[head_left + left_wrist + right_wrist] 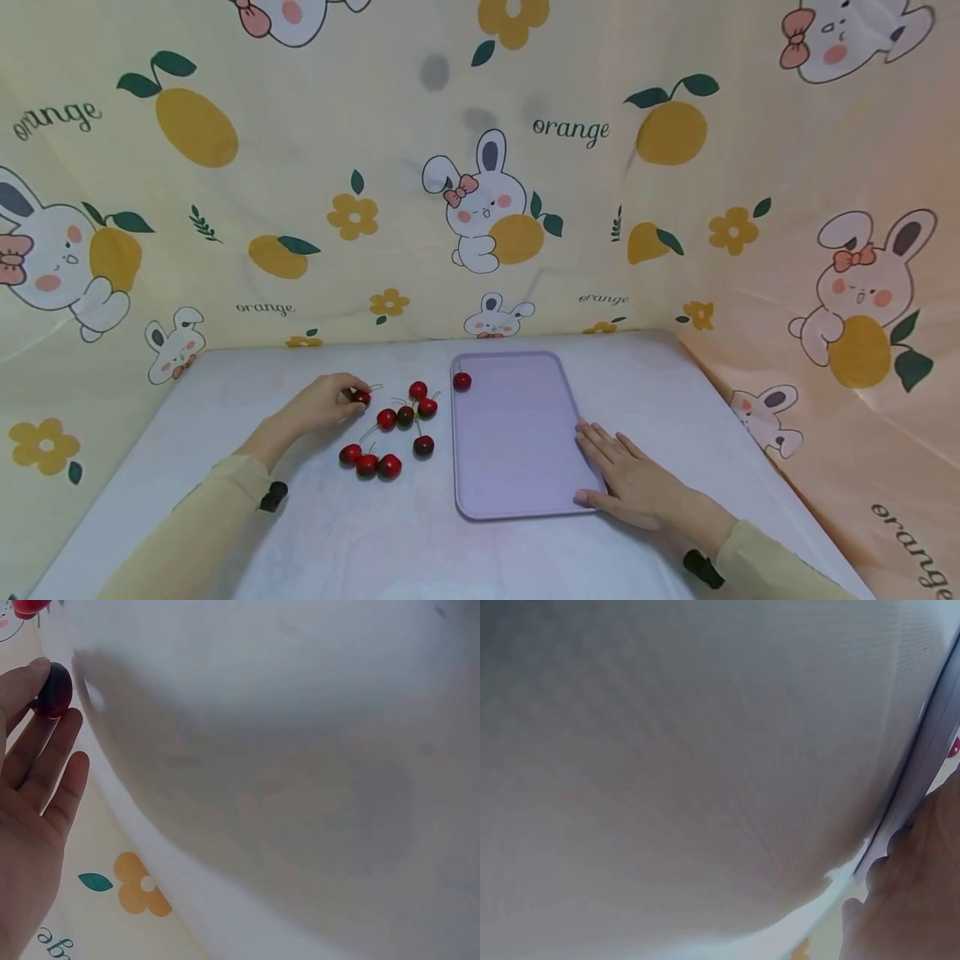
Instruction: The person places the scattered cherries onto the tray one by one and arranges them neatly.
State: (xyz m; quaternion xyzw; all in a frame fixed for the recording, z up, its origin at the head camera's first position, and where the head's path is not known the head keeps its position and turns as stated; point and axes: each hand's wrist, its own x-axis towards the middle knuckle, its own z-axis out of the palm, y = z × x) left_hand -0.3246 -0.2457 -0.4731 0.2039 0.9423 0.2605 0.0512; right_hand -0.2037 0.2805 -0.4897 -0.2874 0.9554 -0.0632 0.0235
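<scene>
My left hand (pixel 327 402) pinches a dark red cherry (pixel 362 397) between thumb and fingers, left of a loose group of cherries. In the left wrist view the same cherry (pixel 55 691) sits at the tips of the thumb and fingers. Several more red cherries (pixel 389 466) with stems lie on the table between that hand and a pale purple tray (pixel 517 442). One cherry (pixel 462 381) rests inside the tray at its far left corner. With fingers extended, my right hand (pixel 637 483) rests on the tray's right rim near the front corner.
The white-covered table (pixel 300 533) carries everything. Behind it hangs a cream cloth (pixel 405 108) printed with rabbits, oranges and flowers, which also drapes along both sides. A small black device (pixel 274 497) is on the left wrist, another (pixel 703 568) on the right.
</scene>
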